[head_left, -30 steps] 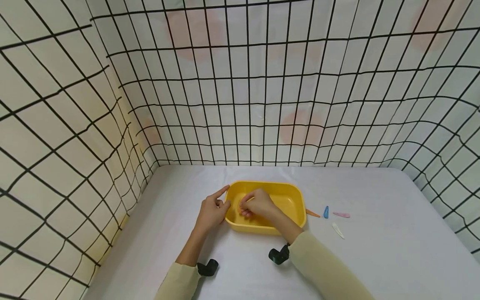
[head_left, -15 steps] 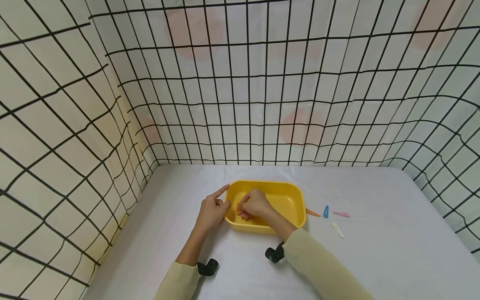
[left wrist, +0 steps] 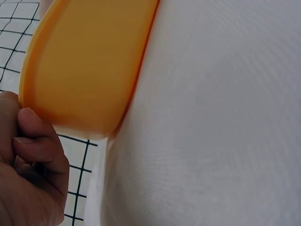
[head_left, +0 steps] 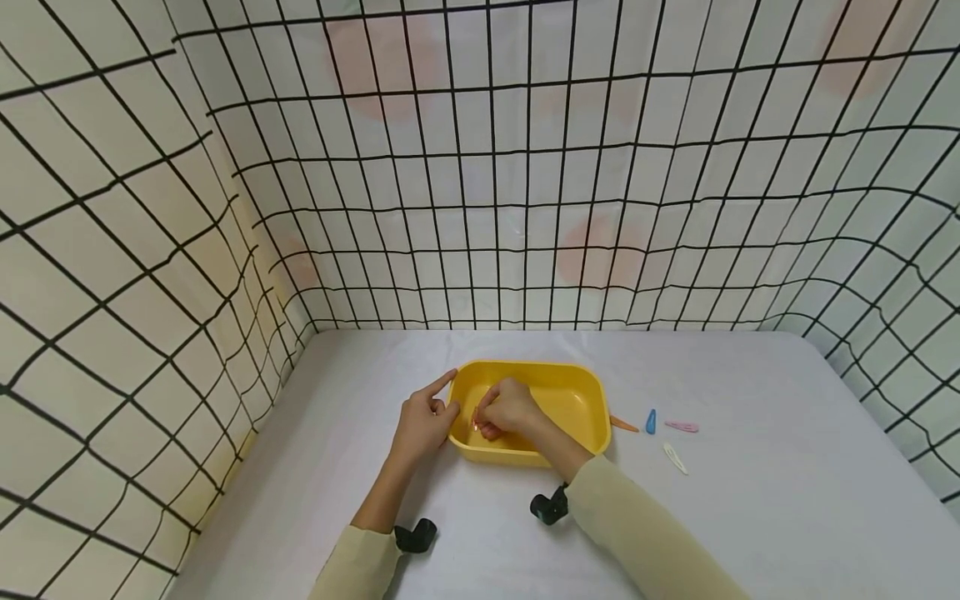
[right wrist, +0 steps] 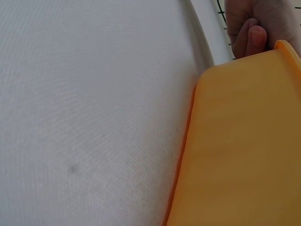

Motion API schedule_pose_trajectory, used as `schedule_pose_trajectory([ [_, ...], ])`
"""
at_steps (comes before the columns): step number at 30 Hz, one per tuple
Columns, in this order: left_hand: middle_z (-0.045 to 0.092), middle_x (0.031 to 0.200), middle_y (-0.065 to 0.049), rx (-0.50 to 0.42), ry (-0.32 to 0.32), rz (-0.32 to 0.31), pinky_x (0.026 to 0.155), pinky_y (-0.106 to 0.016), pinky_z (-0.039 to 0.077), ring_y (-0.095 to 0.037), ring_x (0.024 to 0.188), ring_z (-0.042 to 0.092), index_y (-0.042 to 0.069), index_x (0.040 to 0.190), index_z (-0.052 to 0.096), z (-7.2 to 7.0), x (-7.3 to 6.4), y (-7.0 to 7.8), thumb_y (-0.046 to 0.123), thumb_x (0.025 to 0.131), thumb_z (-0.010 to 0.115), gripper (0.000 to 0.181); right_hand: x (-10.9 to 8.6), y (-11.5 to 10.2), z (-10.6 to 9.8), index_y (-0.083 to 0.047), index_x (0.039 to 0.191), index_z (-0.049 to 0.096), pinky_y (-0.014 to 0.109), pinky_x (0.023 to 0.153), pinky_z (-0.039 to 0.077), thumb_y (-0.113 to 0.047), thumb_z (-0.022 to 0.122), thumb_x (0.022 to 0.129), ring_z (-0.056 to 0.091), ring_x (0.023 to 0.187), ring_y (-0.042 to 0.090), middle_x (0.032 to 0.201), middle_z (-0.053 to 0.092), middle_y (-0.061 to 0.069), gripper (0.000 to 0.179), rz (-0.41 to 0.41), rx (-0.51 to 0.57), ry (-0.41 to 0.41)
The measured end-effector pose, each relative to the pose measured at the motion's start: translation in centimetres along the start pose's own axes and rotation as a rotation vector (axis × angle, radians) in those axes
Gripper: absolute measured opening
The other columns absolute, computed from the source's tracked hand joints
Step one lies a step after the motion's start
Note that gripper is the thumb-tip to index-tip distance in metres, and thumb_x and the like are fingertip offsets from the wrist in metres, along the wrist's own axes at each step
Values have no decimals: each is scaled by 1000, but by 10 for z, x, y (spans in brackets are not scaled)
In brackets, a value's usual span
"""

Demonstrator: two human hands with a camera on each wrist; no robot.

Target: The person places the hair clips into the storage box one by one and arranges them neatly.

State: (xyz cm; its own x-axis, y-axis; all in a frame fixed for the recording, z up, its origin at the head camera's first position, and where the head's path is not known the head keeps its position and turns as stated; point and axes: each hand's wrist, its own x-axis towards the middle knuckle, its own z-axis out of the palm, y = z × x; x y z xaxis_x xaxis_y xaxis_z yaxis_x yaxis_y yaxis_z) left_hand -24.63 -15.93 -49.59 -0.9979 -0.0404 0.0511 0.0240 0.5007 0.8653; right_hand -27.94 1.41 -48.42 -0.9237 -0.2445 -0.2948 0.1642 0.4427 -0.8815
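A yellow plastic tray [head_left: 536,458] with rounded corners stands on the table. My left hand [head_left: 422,427] holds its left end, index finger stretched along the corner and thumb at the rim. The left wrist view shows the other fingers of this hand [left wrist: 37,160] curled beside the tray wall [left wrist: 89,61]. My right hand [head_left: 513,410] reaches down inside the tray's left half, pinching a small orange-red hair clip [head_left: 476,419] at its fingertips. Part of that clip is hidden by the fingers. In the right wrist view the tray wall [right wrist: 244,132] hides the right hand.
To the right of the tray lie an orange hair clip [head_left: 624,424], a blue one [head_left: 651,422], a pink one [head_left: 682,427] and a white one [head_left: 675,458]. A white sheet with black grid lines [head_left: 510,208] rises behind the white table [head_left: 750,517].
My right hand has shifted slightly left inside the tray, and the clip at its fingertips has turned a little. The left hand keeps its place on the tray's end.
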Motion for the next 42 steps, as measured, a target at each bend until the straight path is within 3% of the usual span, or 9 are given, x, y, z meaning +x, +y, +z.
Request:
schedule_pose_trajectory([
  [8, 43, 47, 3, -9, 4, 0, 37, -20, 31, -12, 34, 38, 29, 146, 60, 1, -1, 1, 16, 92, 66, 56, -4, 2, -8, 0, 89, 72, 27, 55, 59, -5, 74, 86, 66, 53, 17, 67, 69, 10, 6, -40, -30, 14],
  [13, 43, 48, 3, -7, 3, 0, 37, -21, 32, -12, 34, 39, 30, 146, 59, 0, -2, 1, 17, 93, 65, 56, -7, 5, -14, -5, 91, 76, 22, 53, 52, -15, 79, 86, 65, 57, 16, 70, 71, 9, 12, -82, -100, 48],
  [23, 44, 48, 2, -10, 2, -7, 37, -21, 32, -13, 34, 39, 30, 147, 59, 0, -3, 2, 17, 93, 65, 56, -18, 8, -27, -11, 96, 76, 24, 52, 47, -25, 81, 88, 63, 62, 19, 76, 70, 7, 16, -66, -125, 79],
  [34, 42, 49, 2, -7, 15, -8, 37, -20, 33, -13, 35, 38, 28, 146, 60, 5, -4, 0, 16, 92, 65, 56, -36, 14, -53, -14, 100, 74, 32, 70, 58, -27, 80, 89, 67, 76, 23, 88, 71, 5, 18, -46, -94, 83],
  [42, 42, 50, 2, -3, 22, 2, 38, -20, 33, -14, 36, 37, 28, 147, 59, 3, -3, 3, 15, 91, 64, 58, -50, 10, -79, -12, 106, 75, 36, 77, 57, -24, 75, 93, 67, 85, 27, 99, 75, 10, 18, -148, -104, 44],
])
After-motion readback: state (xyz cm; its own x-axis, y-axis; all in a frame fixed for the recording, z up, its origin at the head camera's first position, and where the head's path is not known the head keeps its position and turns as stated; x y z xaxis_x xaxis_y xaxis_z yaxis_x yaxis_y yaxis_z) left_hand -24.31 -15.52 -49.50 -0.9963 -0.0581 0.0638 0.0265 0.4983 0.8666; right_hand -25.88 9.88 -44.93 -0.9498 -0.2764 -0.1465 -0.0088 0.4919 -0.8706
